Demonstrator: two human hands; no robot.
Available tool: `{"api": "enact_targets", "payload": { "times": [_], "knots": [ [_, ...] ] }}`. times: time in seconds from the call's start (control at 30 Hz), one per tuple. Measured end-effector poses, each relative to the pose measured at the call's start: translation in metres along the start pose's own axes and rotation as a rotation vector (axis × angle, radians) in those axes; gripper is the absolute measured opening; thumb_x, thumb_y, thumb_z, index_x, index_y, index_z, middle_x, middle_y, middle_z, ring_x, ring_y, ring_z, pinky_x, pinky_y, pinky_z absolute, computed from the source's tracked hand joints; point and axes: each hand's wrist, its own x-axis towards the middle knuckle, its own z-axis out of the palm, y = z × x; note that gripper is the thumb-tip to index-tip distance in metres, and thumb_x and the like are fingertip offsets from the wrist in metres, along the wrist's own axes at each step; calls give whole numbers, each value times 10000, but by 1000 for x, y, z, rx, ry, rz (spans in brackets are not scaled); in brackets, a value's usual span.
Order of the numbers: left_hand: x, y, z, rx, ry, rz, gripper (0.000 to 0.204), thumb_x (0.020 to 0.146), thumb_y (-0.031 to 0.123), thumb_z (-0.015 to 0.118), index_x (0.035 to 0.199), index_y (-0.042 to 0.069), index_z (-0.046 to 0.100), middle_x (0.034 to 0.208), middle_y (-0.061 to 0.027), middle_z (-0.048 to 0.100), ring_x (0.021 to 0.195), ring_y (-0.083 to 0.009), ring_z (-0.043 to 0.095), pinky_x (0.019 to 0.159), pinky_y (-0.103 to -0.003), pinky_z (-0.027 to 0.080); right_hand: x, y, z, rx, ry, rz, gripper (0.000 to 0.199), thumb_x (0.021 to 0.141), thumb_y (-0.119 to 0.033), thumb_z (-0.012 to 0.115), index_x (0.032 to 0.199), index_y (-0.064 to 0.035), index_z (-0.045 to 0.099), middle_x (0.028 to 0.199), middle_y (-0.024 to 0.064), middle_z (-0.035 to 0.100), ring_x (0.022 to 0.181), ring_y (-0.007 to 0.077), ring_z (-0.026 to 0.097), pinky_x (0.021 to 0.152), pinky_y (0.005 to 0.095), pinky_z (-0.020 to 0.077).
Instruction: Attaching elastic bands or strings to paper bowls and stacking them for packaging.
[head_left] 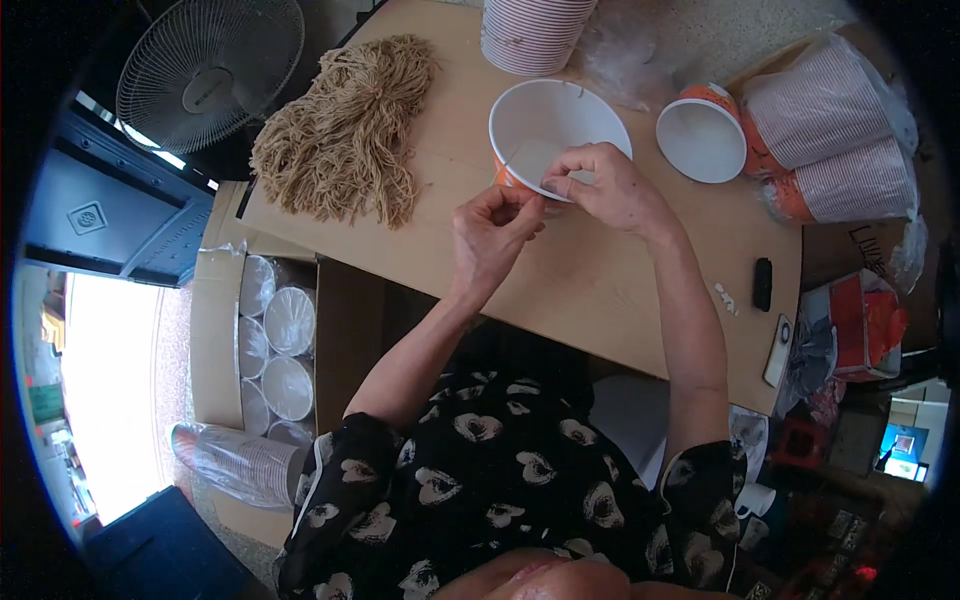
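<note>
Working at the near rim of a big round tub (533, 125) here, smooth white inside with an orange outer wall, sitting mouth-up around mid-table toward the far edge. The left hand (490, 240) has its fingers bunched together just by the rim; the right hand (610, 190) curls over that same rim, fingers bent in. Can't tell if either one's clamped on anything, the fingertips hide it.

Over by the table's left edge there's a shaggy heap of tan cord (350, 130), all kinky strands. A ribbed stack of tubs (535, 35) stands at the far edge with crumpled clear plastic (630, 60) beside it. Toward the far right corner, an orange tub (703, 140) lies on its side, mouth facing in, next to stacks in shiny clear bags (830, 110). Near the right edge: a small black object (763, 285) and some white bits (725, 298).

The table (610, 290) itself is flat, plain tan. Around it: a wire-caged fan (210, 80), an open cardboard box (215, 345) of plastic-wrapped tubs (290, 322), and a bright doorway (115, 370) off left.
</note>
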Motion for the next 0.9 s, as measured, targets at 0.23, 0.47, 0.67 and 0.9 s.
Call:
{"api": "enact_targets", "payload": {
  "times": [0.23,0.47,0.67,0.9],
  "knots": [
    [4,10,-18,323,-54,268,139,887,83,737,992,-5,714,860,-64,709,737,-119,681,667,-233,545,-6,-9,11,45,163,46,156,936,-103,639,933,52,650,818,75,684,750,121,624,727,304,507],
    [14,69,-39,1169,249,971,179,773,54,754,934,120,714,1143,-44,615,924,-248,599,724,-357,524,-15,0,29,187,465,2,101,930,-65,633,946,34,621,863,130,654,721,186,624,668,337,513],
    [47,88,-19,681,-139,683,160,865,48,704,1019,79,733,864,-91,692,703,-197,705,644,-311,573,-11,-1,34,183,436,-106,135,981,-99,610,974,35,621,820,43,650,741,95,620,695,265,511],
    [77,85,-2,378,-376,208,190,928,74,632,1061,-50,688,920,-103,734,885,-159,726,696,-261,581,-4,-6,38,243,568,10,101,936,-57,628,945,43,614,855,136,632,778,212,651,678,340,523]
  ]
}}
